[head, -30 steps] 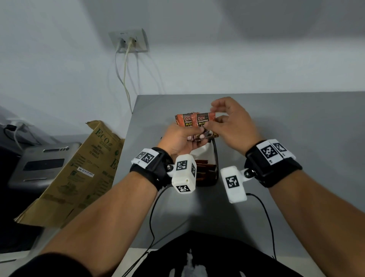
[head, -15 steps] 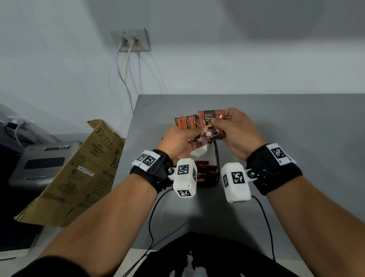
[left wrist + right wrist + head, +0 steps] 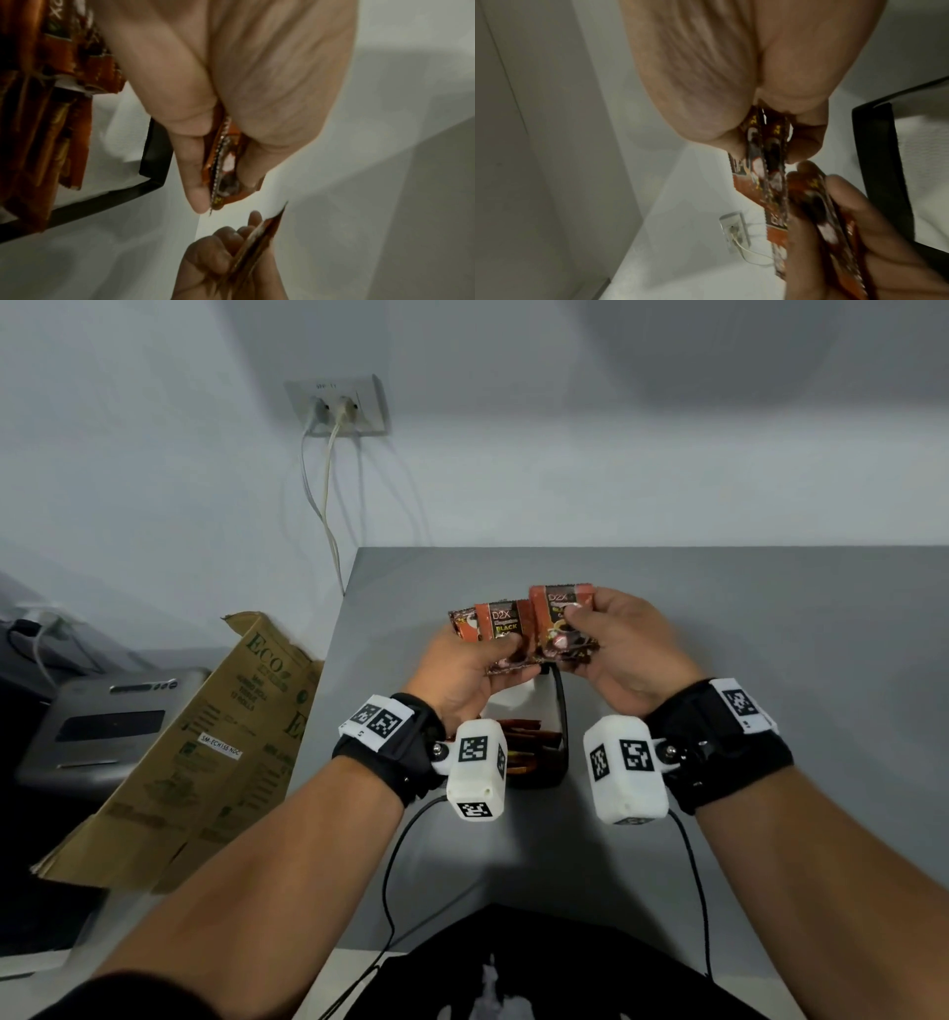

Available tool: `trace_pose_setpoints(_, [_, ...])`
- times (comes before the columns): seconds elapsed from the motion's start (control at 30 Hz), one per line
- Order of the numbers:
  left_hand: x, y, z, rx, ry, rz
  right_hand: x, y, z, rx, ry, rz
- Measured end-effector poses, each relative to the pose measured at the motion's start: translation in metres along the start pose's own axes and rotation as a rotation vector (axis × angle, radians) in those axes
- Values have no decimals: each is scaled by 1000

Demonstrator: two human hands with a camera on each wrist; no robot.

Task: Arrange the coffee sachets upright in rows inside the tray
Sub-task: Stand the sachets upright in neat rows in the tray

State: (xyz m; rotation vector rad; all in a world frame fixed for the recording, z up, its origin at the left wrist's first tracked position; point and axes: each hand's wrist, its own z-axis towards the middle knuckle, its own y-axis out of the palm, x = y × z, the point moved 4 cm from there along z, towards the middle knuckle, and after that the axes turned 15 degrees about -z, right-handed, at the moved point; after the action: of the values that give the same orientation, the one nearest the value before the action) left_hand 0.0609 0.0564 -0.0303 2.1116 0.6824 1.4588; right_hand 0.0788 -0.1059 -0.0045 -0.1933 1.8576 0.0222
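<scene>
Above the tray, my left hand pinches a fanned bunch of orange-brown coffee sachets. In the left wrist view the bunch sits edge-on between thumb and fingers. Just to the right, my right hand pinches a separate sachet, held upright. The right wrist view shows two sachet edges in that pinch. The black-rimmed tray lies under both hands, partly hidden by them and the wrist cameras. Several sachets stand in its near part, and its far part shows a white floor.
The grey table stretches right and back to a white wall. A wall socket with two cables hangs at the back left. A flattened cardboard box and a grey device lie off the table's left edge.
My right hand has drawn a sachet rightward out of the bunch in my left hand and turned its wrist. The left hand has stayed in place over the tray.
</scene>
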Motion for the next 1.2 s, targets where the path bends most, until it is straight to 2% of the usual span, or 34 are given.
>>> trace_pose_setpoints(0.1, [0, 4, 0, -28, 21, 108, 3, 8, 0, 0, -25, -57])
trace_pose_setpoints(0.27, [-4, 6, 1, -53, 9, 199, 9, 18, 1, -33, 45, -10])
trace_pose_setpoints(0.33, [-5, 4, 0, -56, -28, 153, 8, 15, 1, 4, 64, 56])
trace_pose_setpoints(0.43, [-5, -5, -1, 40, -91, 2, 2, -4, 1, 123, 101, 161])
trace_pose_setpoints(0.53, [-1, -8, 0, 37, -48, 17, -3, -10, -2, 98, 70, 185])
trace_pose_setpoints(0.7, [5, 1, 2, 29, 97, -12, 8, 15, -8, -52, 94, 123])
trace_pose_setpoints(0.77, [6, 4, 2, 33, 118, -6, 10, 23, -9, -63, 105, 105])
trace_pose_setpoints(0.9, [8, 1, 0, 10, 48, 11, 3, 16, -5, -12, 54, -38])
trace_pose_setpoints(1.0, [11, 0, -4, -23, -49, 57, -15, 7, -5, -65, -28, -335])
trace_pose_setpoints(1.07, [14, 3, -3, -52, -54, 184, -24, 8, -4, -94, -83, -507])
trace_pose_setpoints(1.13, [15, 4, -1, -37, -25, 279, -26, 3, 0, -1, -100, -484])
trace_pose_setpoints(1.2, [18, 0, 2, 27, 14, 255, -20, -2, 4, 117, -63, -314])
